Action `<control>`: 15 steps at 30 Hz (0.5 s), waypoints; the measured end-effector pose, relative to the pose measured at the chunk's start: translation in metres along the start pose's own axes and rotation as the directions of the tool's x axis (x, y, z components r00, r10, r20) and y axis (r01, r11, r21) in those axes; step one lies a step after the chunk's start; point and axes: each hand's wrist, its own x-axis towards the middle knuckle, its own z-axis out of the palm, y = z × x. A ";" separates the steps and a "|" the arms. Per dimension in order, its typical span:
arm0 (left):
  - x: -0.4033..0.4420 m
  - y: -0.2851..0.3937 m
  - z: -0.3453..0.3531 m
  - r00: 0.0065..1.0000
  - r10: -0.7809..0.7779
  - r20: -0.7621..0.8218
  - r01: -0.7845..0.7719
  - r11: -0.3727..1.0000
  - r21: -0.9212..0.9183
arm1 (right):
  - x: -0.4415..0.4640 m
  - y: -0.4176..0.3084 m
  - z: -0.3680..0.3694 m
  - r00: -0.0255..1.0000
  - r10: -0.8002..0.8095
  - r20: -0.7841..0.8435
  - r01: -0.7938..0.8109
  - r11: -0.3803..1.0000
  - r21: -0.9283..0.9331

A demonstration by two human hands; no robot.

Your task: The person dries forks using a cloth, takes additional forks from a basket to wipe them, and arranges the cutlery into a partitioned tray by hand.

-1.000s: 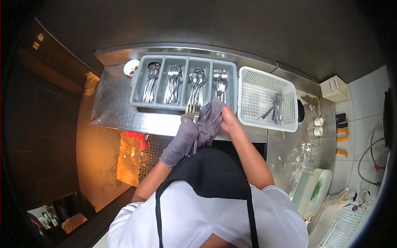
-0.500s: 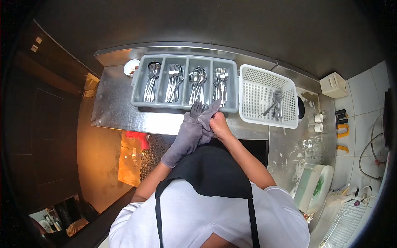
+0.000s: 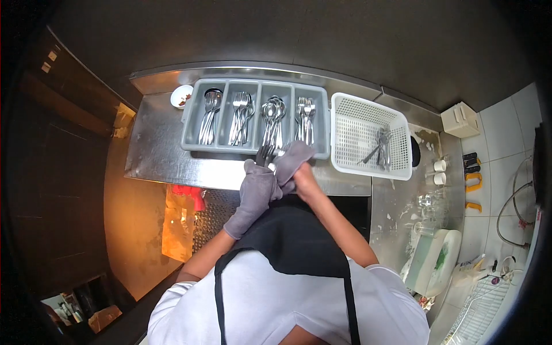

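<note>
My left hand, in a grey fabric glove, is closed around several forks, their tines pointing away from me. Bare and closed, my right hand grips a grey cloth against the cutlery; its fingertips are partly hidden. Both hands are in front of a grey cutlery tray with side-by-side compartments. Inside it lie serving spoons, forks, spoons and, on the right, more forks.
Right of the tray stands a white perforated basket with some cutlery in it. A small white bowl is at the tray's left. Cups and glasses stand on the wet steel counter at right.
The forks and my gloved left hand have shifted slightly left. My right hand has moved the cloth, uncovering more of the metal between the hands.
</note>
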 end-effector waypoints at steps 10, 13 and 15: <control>0.017 0.002 0.013 0.998 0.008 0.064 -0.001 0.994 -0.112 | 0.009 -0.014 0.006 0.982 0.188 0.027 -0.189 0.981 0.038; 0.008 -0.008 0.033 0.971 -0.120 0.209 0.174 0.950 -0.260 | 0.062 -0.019 -0.045 0.863 0.423 0.277 -0.475 0.866 0.157; 0.003 -0.009 0.034 0.947 -0.211 0.243 0.304 0.835 -0.459 | 0.058 -0.034 -0.046 0.906 0.380 0.186 -0.397 0.916 0.063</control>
